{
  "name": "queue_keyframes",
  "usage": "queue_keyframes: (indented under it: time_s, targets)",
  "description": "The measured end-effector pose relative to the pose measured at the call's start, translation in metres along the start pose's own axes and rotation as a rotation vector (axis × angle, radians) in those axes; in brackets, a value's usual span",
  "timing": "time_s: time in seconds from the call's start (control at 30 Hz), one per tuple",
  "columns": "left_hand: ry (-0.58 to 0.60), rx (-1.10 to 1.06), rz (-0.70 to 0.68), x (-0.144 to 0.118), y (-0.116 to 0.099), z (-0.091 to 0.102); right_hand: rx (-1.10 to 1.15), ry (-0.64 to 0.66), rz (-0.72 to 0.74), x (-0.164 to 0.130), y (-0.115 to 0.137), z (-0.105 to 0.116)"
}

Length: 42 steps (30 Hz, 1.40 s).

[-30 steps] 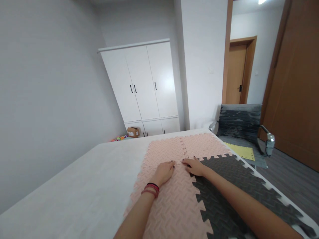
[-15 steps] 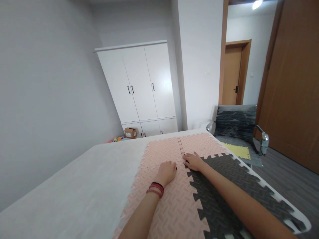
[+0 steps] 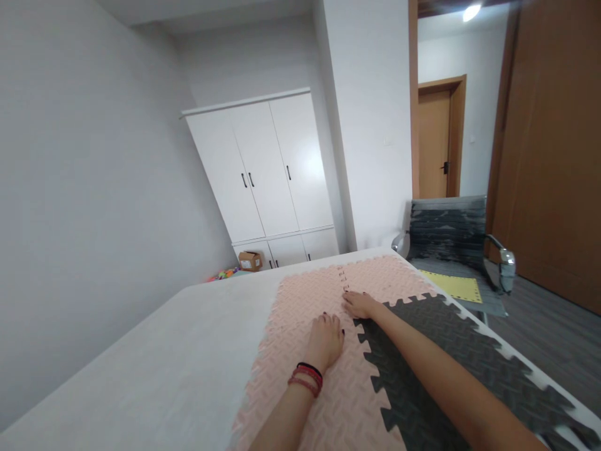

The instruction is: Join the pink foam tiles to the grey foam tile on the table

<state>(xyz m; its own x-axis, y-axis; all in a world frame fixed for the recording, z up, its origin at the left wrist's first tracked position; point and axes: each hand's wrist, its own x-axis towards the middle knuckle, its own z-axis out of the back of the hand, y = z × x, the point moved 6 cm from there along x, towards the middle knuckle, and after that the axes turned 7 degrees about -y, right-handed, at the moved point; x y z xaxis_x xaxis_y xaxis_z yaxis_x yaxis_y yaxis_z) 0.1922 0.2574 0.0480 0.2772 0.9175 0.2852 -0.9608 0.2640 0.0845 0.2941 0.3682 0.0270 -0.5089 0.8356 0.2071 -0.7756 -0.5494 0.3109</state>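
Observation:
Pink foam puzzle mats (image 3: 300,300) lie joined on a white table (image 3: 178,351), with a dark grey foam mat (image 3: 436,351) interlocked at their right. My left hand (image 3: 326,338) rests flat on the near pink mat beside the toothed seam, fingers together, with bracelets on the wrist. My right hand (image 3: 360,305) presses flat where the pink mats and the grey mat meet. Neither hand holds anything.
A grey office chair (image 3: 451,244) stands past the table's far right corner with a yellow mat (image 3: 453,285) on its seat. A white wardrobe (image 3: 267,169) stands at the back wall, a small cardboard box (image 3: 250,260) at its foot. Wooden doors are at the right.
My left hand has slid back toward me along the seam. My right hand has stayed at the junction of the mats. The camera has tilted slightly.

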Motion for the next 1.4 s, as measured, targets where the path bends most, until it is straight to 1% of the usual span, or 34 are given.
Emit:
queue_keyframes:
  time_s: [0.07,0.1,0.17,0.23,0.3,0.37,0.43,0.5,0.6,0.73,0.93,1.07,1.17,1.23,1.33,1.4]
  targets:
    - [0.032,-0.041,-0.004,0.004,0.013,0.001,0.013,-0.003,-0.022,-0.002,-0.011,0.006]
    - [0.052,-0.065,0.002,0.007,0.023,0.001,0.01,-0.018,-0.042,-0.004,-0.019,0.011]
    - [0.077,-0.104,0.051,0.013,0.055,0.002,-0.015,-0.076,-0.106,-0.012,-0.046,0.024]
    - [0.067,-0.117,0.162,0.017,0.097,0.002,-0.06,-0.155,-0.211,-0.024,-0.084,0.04]
    - [0.045,-0.112,0.31,0.017,0.142,0.0,-0.107,-0.235,-0.347,-0.038,-0.128,0.057]
    - [0.037,-0.119,0.466,0.015,0.181,-0.006,-0.142,-0.292,-0.482,-0.052,-0.17,0.072]
    - [0.037,-0.148,0.572,0.014,0.208,-0.016,-0.153,-0.322,-0.583,-0.062,-0.205,0.081]
    - [0.035,-0.185,0.618,0.017,0.22,-0.027,-0.143,-0.331,-0.641,-0.066,-0.229,0.082]
    - [0.022,-0.221,0.647,0.029,0.226,-0.043,-0.11,-0.323,-0.673,-0.061,-0.247,0.071]
    - [-0.018,-0.229,0.686,0.038,0.23,-0.056,-0.079,-0.312,-0.643,-0.049,-0.255,0.056]
    - [-0.05,-0.225,0.721,0.035,0.237,-0.06,-0.067,-0.328,-0.609,-0.044,-0.27,0.053]
    - [-0.03,-0.174,0.694,0.038,0.231,-0.06,-0.08,-0.344,-0.559,-0.045,-0.267,0.05]
    - [-0.018,-0.106,0.645,0.049,0.22,-0.057,-0.108,-0.364,-0.529,-0.047,-0.259,0.05]
    - [-0.066,-0.035,0.622,0.063,0.208,-0.051,-0.126,-0.379,-0.516,-0.048,-0.254,0.051]
    - [-0.165,0.027,0.528,0.098,0.18,-0.045,-0.144,-0.396,-0.505,-0.049,-0.248,0.054]
    - [-0.162,0.006,0.414,0.129,0.155,-0.05,-0.148,-0.402,-0.499,-0.048,-0.246,0.056]
